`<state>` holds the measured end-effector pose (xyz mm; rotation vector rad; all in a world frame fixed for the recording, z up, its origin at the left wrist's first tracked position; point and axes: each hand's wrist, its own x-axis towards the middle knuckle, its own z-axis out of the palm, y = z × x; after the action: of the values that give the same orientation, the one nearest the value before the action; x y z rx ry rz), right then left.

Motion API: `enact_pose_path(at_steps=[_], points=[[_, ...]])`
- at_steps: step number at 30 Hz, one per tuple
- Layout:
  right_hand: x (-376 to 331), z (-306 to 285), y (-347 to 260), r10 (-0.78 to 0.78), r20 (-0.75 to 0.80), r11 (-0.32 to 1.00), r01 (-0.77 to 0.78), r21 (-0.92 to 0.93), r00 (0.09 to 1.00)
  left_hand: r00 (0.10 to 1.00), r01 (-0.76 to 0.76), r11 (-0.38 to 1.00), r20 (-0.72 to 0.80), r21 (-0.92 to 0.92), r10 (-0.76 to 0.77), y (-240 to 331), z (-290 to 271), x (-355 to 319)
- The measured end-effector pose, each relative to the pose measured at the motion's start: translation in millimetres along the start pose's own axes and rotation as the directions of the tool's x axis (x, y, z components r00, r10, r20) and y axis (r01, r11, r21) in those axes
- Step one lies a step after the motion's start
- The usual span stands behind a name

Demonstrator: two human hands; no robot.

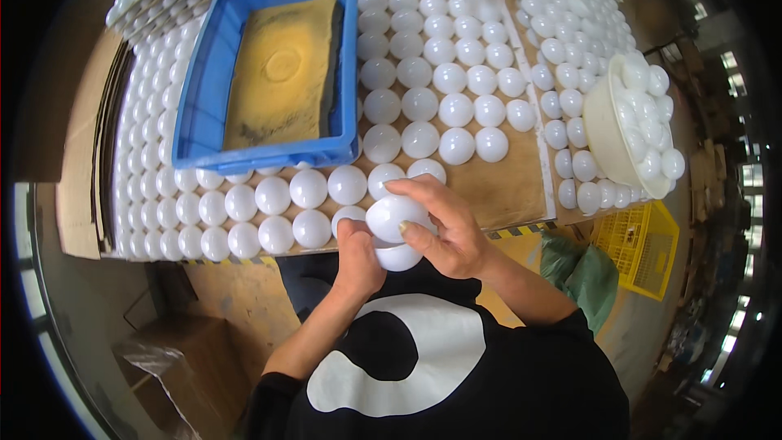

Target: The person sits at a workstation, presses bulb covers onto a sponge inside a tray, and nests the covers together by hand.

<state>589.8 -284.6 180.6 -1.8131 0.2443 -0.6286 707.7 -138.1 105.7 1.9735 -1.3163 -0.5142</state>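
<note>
Near the front edge of the table, my right hand [452, 232] grips a glossy white bulb cover [393, 216] between thumb and fingers. Just below it, a second white bulb cover [397, 257] sits against the curled fingers of my left hand [358, 259], which appear closed around its side. The two covers overlap in view, and I cannot tell whether they touch. Rows of similar white bulb covers [308, 187] stand on the brown board [513, 187] right beyond my hands.
A blue plastic bin [189, 106] holding a yellow, dark-stained foam block [281, 73] stands on the covers at left. To the right are a cream tub [607, 134] heaped with white covers, a yellow crate [652, 244] and a green bag [590, 285]. Cardboard [81, 147] edges the table's left.
</note>
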Motion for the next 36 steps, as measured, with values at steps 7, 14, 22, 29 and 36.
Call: enact_pose_path(at_steps=[7,14,22,29,36], points=[[-25.9,18.3,12.1,-0.137,0.205,0.972,0.171,-0.16,0.969,0.824,0.46,0.394,0.218,-0.796,-0.523,11.3,0.7,4.0],[-45.0,31.5,9.6,-0.207,0.218,0.963,0.237,-0.127,0.954,0.861,0.509,0.565,0.378,-0.65,-0.341,-55.1,20.9,-24.1],[-20.0,-124.2,-36.7,-0.309,0.024,0.665,0.234,-0.709,0.951,0.817,0.492,0.605,0.573,-0.626,-0.071,-1.5,3.8,-6.2],[19.8,-429.4,-45.7,-0.181,-0.517,-0.001,-0.526,-0.851,0.837,0.887,0.28,0.748,0.46,-0.602,0.038,3.0,8.2,-10.5],[19.8,-495.8,-13.7,0.326,-0.601,0.014,-0.64,-0.769,0.729,0.922,0.143,0.88,0.385,-0.454,0.049,12.6,6.2,-5.1]])
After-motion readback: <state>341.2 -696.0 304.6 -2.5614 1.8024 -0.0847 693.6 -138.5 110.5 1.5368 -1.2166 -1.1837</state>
